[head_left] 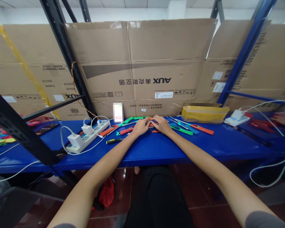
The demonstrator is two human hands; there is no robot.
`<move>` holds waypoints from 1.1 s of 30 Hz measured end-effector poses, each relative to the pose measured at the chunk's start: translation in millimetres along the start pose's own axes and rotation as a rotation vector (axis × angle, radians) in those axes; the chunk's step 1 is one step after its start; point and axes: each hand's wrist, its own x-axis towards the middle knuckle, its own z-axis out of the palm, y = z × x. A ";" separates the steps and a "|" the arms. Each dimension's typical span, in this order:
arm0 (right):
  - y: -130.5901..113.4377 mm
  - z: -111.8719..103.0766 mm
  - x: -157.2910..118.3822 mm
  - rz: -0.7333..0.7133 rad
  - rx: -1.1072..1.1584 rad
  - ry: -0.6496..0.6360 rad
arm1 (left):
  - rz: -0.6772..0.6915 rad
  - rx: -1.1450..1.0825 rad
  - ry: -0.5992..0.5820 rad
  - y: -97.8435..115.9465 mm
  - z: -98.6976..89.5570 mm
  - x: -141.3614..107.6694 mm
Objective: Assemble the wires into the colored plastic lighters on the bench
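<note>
My left hand (141, 127) and my right hand (160, 124) meet over the blue table, fingertips bent together in a pinch. Whatever small part they hold is mostly hidden; bits of orange show around the fingers. To the right lie long-necked lighters: a green one (182, 130), a blue one (192, 129) and an orange one (203, 129). On the left are an orange-red lighter (108, 130), a green lighter (127, 121) and a red handle (127, 130). A black and yellow screwdriver (114, 141) rests near my left wrist.
A white power strip (89, 139) with plugged-in chargers and loose cables is at the left. A yellow-taped cardboard box (204, 114) stands at the back right. Cardboard sheets (144, 47) wall off the back. Another person's hand (283, 119) shows at the far right.
</note>
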 end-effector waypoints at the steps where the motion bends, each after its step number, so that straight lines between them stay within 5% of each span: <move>1: 0.3 0.2 -0.1 0.010 -0.004 0.001 | 0.004 -0.004 0.000 -0.1 0.2 -0.1; 33: -1.3 14.2 0.3 0.164 0.244 0.133 | 0.069 0.086 -0.047 -2.3 1.3 -1.0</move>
